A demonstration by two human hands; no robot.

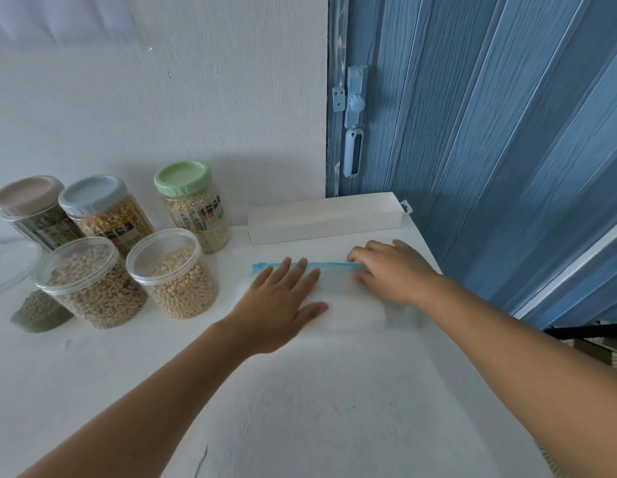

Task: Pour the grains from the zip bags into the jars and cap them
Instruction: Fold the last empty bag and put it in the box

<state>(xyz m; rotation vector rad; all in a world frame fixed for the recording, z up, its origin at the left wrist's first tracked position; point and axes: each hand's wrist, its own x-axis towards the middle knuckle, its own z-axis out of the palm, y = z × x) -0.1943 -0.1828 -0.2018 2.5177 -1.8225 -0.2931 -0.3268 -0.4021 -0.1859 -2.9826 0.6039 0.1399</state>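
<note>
Camera: one only, worn on the person's head, so no second view overlaps it.
Facing: forward and down over a white table (334, 408) towards the far wall (196, 98).
Lens: wide-angle; the straight boards of the blue door (490, 132) lean and splay at the right.
Nearness: close; both forearms enter from the near edge, and the left hand (283, 301) and right hand (393, 270) lie mid-frame.
Left of frame: a group of jars (172, 270) at the far left of the table.
Right of frame: the table's right edge and the door beyond it.
Far limit: a white box (324, 219) by the wall.
</note>
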